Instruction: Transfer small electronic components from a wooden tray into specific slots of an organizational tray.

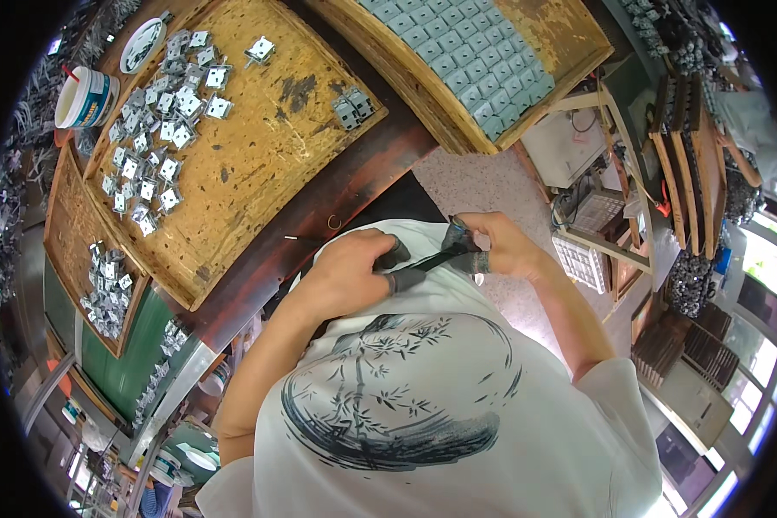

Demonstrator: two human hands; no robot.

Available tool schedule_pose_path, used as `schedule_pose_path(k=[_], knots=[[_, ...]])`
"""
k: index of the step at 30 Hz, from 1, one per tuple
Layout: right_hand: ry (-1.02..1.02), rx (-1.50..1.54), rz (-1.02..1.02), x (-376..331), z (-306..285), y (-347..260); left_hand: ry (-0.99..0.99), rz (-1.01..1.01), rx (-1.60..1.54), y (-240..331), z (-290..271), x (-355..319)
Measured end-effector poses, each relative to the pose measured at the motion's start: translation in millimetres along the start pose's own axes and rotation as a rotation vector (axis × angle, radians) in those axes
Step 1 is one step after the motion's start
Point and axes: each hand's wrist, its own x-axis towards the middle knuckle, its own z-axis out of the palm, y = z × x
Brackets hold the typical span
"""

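In front of my white shirt, a dark, narrow strip (438, 257) spans the gap between my two hands; whether it is tape or cloth I cannot tell. My right hand (502, 244) pinches one end of it between thumb and fingers. The other end runs to the fingertips of my left hand (341, 274), which are curled closed on it. Dark coverings wrap several fingertips on both hands. Left of the hands, on the dark red table edge (259, 246), lie a small ring (334, 222) and a thin short rod (299, 237).
A worn wooden tray (259, 164) holds a heap of small metal parts (168, 112) and a smaller group. Another wooden tray (570, 39) carries rows of grey parts (475, 60). A white bucket (86, 97) stands far left. Shelving with crates (583, 259) is at the right.
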Motion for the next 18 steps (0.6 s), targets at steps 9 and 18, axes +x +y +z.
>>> schedule_pose_path(k=[9, 18], knots=[[0.056, 0.051, -0.015, 4.9, 15.4, -4.0, -0.077, 0.006, 0.026, 2.4, -12.3, -3.4], [0.071, -0.050, -0.063, -4.1, 5.3, -0.8, 0.077, 0.144, 0.260, -4.0, -7.2, -5.0]])
